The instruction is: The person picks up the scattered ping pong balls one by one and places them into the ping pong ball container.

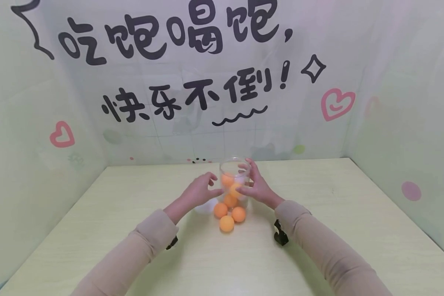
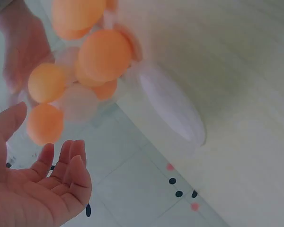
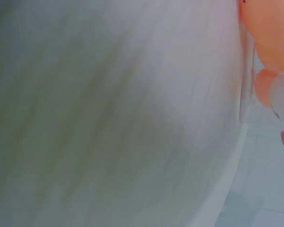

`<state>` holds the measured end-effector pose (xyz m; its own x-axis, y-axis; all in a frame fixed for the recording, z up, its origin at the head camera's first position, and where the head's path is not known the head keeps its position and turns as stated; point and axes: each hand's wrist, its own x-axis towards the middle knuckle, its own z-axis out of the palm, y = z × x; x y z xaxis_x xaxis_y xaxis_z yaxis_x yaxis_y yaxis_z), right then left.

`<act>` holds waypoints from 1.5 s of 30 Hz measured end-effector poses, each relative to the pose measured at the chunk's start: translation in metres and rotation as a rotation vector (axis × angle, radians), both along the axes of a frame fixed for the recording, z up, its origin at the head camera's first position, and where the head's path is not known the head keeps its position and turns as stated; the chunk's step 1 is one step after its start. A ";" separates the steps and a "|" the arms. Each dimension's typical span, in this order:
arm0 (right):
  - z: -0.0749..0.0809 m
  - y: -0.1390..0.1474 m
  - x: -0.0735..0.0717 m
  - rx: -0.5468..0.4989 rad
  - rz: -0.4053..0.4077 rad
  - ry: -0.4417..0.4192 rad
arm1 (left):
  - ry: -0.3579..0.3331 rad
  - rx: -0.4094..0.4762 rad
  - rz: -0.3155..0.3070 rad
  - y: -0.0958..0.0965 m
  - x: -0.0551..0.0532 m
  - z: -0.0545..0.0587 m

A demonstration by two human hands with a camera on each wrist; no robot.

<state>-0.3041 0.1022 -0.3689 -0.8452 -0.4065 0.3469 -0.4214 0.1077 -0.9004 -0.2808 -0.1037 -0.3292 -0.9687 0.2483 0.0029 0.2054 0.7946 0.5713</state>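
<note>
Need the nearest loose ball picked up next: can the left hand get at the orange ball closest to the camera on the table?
Probably yes. The left hand is open beside the clear jar, and the orange ball lies uncovered just below it with nothing between.

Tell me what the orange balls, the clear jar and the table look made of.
Orange balls: likely thin plastic, matte, uniform in colour and seamless at this distance, like table tennis balls. Clear jar: transparent, balls show through its wall; plastic or glass, cannot tell. Table: pale yellow-green top with faint grain streaks, probably wood-look laminate, low sheen.
</note>
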 end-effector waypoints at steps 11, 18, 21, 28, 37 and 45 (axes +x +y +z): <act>0.001 0.000 0.001 0.003 -0.004 0.025 | -0.081 -0.129 0.000 0.012 0.004 -0.037; -0.020 0.004 -0.019 -0.001 -0.010 0.023 | -0.077 -0.092 -0.046 0.013 0.005 -0.045; -0.019 0.004 -0.017 -0.002 -0.010 0.034 | -0.071 -0.083 -0.069 0.012 0.005 -0.047; -0.015 0.002 -0.012 -0.029 -0.001 0.026 | -0.097 -0.072 -0.067 0.014 0.009 -0.047; 0.001 -0.001 0.002 -0.019 0.004 0.010 | -0.126 -0.049 -0.037 0.013 0.009 -0.048; 0.000 0.000 0.002 -0.007 -0.001 -0.003 | -0.087 -0.053 -0.028 0.009 0.011 -0.039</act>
<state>-0.3023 0.1025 -0.3688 -0.8468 -0.4028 0.3473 -0.4185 0.1017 -0.9025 -0.2700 -0.0950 -0.3684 -0.9575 0.2724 -0.0951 0.1790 0.8192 0.5449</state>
